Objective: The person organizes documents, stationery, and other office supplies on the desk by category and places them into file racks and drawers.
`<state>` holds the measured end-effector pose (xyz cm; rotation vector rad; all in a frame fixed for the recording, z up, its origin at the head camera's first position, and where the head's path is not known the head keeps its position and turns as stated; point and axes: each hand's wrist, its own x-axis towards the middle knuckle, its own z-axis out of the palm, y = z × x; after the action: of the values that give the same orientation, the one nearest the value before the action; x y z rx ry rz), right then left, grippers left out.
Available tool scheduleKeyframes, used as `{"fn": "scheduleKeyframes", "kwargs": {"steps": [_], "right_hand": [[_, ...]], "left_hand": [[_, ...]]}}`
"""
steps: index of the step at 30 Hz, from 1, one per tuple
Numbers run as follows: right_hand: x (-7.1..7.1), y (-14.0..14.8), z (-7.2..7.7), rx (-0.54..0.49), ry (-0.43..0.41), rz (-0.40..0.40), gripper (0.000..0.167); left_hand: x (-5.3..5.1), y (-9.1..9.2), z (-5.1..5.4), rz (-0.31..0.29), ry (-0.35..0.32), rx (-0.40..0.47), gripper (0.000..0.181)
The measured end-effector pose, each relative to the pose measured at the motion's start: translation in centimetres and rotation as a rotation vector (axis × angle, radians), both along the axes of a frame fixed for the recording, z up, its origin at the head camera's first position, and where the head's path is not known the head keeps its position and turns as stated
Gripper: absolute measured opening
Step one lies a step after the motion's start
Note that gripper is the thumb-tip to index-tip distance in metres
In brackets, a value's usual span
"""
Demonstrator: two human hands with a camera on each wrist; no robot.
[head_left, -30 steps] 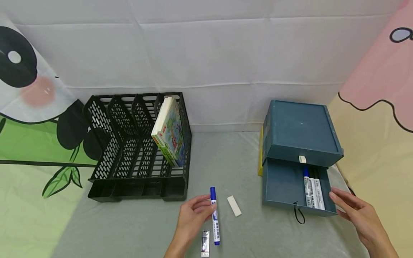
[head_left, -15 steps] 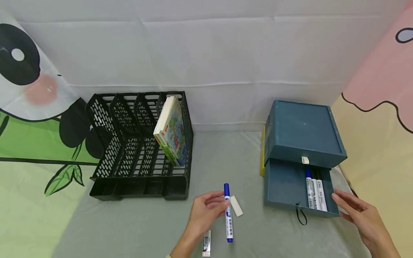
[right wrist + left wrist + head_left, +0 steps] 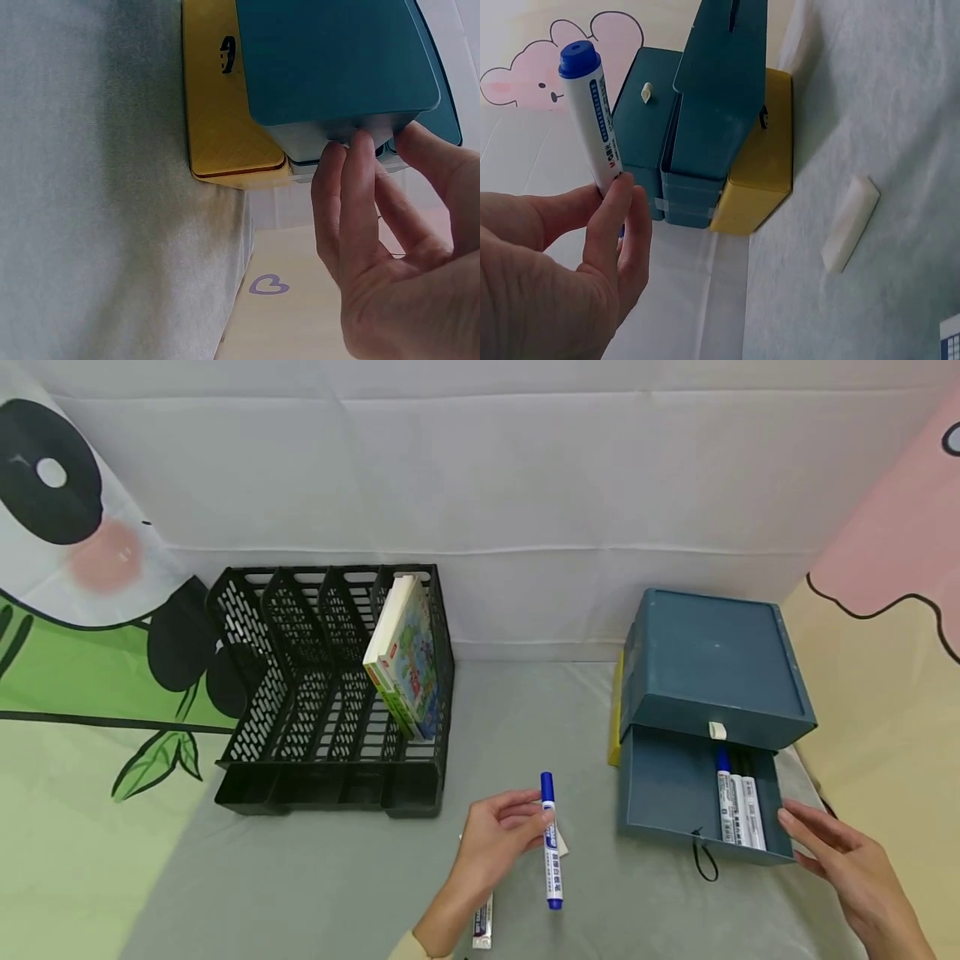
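My left hand (image 3: 506,835) pinches a blue-capped whiteboard marker (image 3: 553,864) between thumb and fingers, above the table; the left wrist view shows its blue end (image 3: 580,58) pointing up. At the right, my right hand (image 3: 847,860) holds the side of a pulled-out blue drawer (image 3: 667,793), thumb at the rim and fingers against the outer wall. Inside this drawer, along its right side, lie several white-barrelled markers (image 3: 738,810), one with a blue cap. Partly behind my left hand, a white block (image 3: 851,223) lies on the table.
Above the drawer sits a shut blue drawer unit (image 3: 720,652), with a yellow drawer box (image 3: 757,180) underneath. A black compartment rack (image 3: 300,727) stands at the left, holding books (image 3: 408,660) in its right slot. A small printed packet (image 3: 482,928) lies near my left wrist.
My left hand has carried the marker to the right, now partly covering the white block and the packet. My right hand stays at the drawer. The head view has shifted slightly.
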<state>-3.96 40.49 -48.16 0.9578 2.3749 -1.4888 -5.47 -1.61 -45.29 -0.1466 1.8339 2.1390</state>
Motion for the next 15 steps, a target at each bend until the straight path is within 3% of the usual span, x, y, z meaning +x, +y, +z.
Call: {"fn": "scheduleKeyframes", "kwargs": {"steps": [4,10,15], "right_hand": [[0.2,0.0,-0.1,-0.010,0.011,-0.021,0.073],[0.2,-0.1,-0.1,-0.052,0.063,-0.049,0.033],[0.3,-0.2,-0.2,-0.058,0.061,-0.077,0.028]], "left_hand": [[-0.2,0.6,0.2,-0.020,-0.008,0.018,0.041],[-0.7,1.7,0.6,-0.052,0.007,0.045,0.039],[-1.0,3.1,0.9,-0.072,0.013,0.058,0.037]]}}
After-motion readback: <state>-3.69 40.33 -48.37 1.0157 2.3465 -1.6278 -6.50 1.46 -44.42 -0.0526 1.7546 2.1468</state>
